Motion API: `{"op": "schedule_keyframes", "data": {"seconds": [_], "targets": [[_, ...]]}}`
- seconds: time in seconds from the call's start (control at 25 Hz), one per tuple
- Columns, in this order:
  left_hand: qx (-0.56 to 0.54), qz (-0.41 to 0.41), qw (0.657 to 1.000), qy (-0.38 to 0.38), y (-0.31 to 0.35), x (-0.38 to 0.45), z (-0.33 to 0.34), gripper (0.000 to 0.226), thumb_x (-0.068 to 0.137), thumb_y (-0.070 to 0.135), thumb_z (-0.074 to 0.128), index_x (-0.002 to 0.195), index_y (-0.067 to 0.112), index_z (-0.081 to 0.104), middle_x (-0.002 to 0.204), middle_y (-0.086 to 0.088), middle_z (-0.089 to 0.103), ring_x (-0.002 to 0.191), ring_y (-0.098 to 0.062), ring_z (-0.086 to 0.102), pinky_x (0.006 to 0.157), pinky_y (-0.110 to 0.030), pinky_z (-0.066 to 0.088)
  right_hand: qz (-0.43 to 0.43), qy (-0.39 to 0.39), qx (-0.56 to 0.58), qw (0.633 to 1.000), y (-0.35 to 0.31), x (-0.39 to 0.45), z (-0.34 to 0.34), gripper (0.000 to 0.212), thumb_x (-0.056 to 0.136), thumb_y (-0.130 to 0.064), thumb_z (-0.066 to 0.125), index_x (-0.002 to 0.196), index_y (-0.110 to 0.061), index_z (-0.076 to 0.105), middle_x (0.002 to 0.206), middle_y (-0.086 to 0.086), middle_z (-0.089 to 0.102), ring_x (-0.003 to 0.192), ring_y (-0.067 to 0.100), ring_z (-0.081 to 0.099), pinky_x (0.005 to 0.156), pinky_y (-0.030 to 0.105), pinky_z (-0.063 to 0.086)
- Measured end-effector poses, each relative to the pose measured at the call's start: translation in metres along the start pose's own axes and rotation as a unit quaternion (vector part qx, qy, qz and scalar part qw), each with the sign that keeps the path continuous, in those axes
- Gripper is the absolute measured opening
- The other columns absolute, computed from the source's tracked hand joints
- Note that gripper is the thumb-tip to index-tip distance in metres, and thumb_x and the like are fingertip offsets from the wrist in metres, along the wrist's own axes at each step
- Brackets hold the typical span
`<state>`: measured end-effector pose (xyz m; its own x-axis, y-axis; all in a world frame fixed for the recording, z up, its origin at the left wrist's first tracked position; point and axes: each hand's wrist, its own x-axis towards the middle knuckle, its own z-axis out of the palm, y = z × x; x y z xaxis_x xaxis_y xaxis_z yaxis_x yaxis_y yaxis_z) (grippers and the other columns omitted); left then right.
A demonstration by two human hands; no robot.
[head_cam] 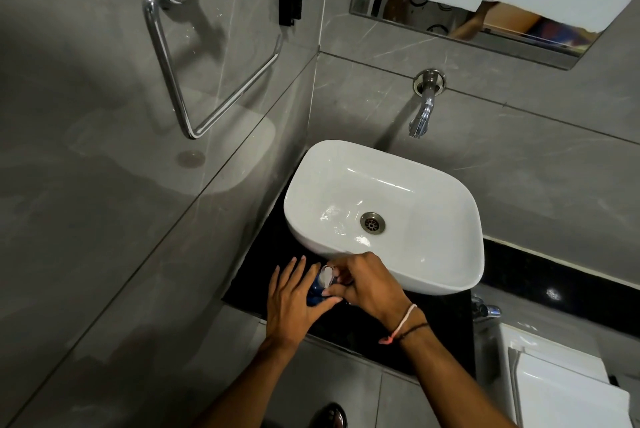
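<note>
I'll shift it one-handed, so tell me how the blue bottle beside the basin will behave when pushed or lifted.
The blue bottle looks small and narrow, so it is probably light and apt to tip if pushed. Its smooth body may be slippery: the basin beside it looks wet. The left hand and right hand both hold it.
</note>
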<state>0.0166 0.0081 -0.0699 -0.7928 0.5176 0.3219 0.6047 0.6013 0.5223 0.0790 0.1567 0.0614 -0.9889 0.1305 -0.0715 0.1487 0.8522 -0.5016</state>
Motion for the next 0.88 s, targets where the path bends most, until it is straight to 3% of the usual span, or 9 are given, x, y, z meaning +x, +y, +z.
{"op": "schedule_keyframes", "data": {"seconds": [0.28, 0.44, 0.56, 0.72, 0.88], "targets": [[0.003, 0.007, 1.0, -0.019, -0.004, -0.001, 0.002, 0.077, 0.071, 0.066, 0.069, 0.125, 0.011, 0.067, 0.132, -0.011, 0.066, 0.129, -0.029, 0.056, 0.11, -0.056, 0.04, 0.034, 0.023, -0.005, 0.999, -0.003, -0.001, 0.007, 0.038, 0.074, -0.04, 0.087, 0.101, -0.018, 0.073, 0.084, 0.0, 0.075, 0.08, 0.019, 0.071, 0.077, 0.039, 0.061], [-0.016, 0.0, 1.0, -0.008, -0.002, -0.001, 0.002, 0.073, 0.068, 0.06, 0.078, 0.124, 0.013, 0.067, 0.115, -0.007, 0.073, 0.113, -0.026, 0.066, 0.108, -0.055, 0.043, 0.055, -0.017, 0.115, 0.992, 0.009, -0.008, 0.008, 0.058, 0.077, -0.031, 0.089, 0.129, -0.019, 0.067, 0.109, -0.002, 0.076, 0.101, 0.01, 0.07, 0.094, 0.027, 0.059], [-0.02, -0.003, 1.0, -0.005, 0.003, 0.0, -0.005, 0.076, 0.069, 0.069, 0.071, 0.124, 0.017, 0.067, 0.098, 0.001, 0.076, 0.097, -0.017, 0.069, 0.108, -0.052, 0.043, 0.118, -0.011, 0.191, 0.974, 0.024, -0.014, 0.014, 0.042, 0.095, -0.021, 0.073, 0.135, -0.011, 0.064, 0.117, 0.007, 0.074, 0.113, 0.019, 0.07, 0.104, 0.036, 0.056], [-0.02, 0.004, 1.0, -0.014, 0.003, 0.003, -0.013, 0.075, 0.067, 0.066, 0.076, 0.124, 0.018, 0.067, 0.095, 0.003, 0.077, 0.094, -0.015, 0.07, 0.108, -0.053, 0.042, 0.187, -0.027, 0.275, 0.943, 0.03, -0.013, 0.034, 0.032, 0.1, -0.01, 0.064, 0.131, -0.003, 0.065, 0.107, 0.028, 0.077, 0.101, 0.031, 0.075, 0.102, 0.049, 0.058], [-0.029, -0.008, 0.999, -0.024, -0.019, 0.008, -0.031, 0.069, 0.067, 0.062, 0.078, 0.121, 0.021, 0.067, 0.101, 0.006, 0.076, 0.099, -0.017, 0.069, 0.108, -0.054, 0.041, 0.183, -0.023, 0.303, 0.935, 0.014, 0.011, 0.051, 0.032, 0.098, -0.007, 0.066, 0.129, 0.0, 0.065, 0.093, 0.028, 0.076, 0.084, 0.022, 0.07, 0.095, 0.048, 0.061]]}}
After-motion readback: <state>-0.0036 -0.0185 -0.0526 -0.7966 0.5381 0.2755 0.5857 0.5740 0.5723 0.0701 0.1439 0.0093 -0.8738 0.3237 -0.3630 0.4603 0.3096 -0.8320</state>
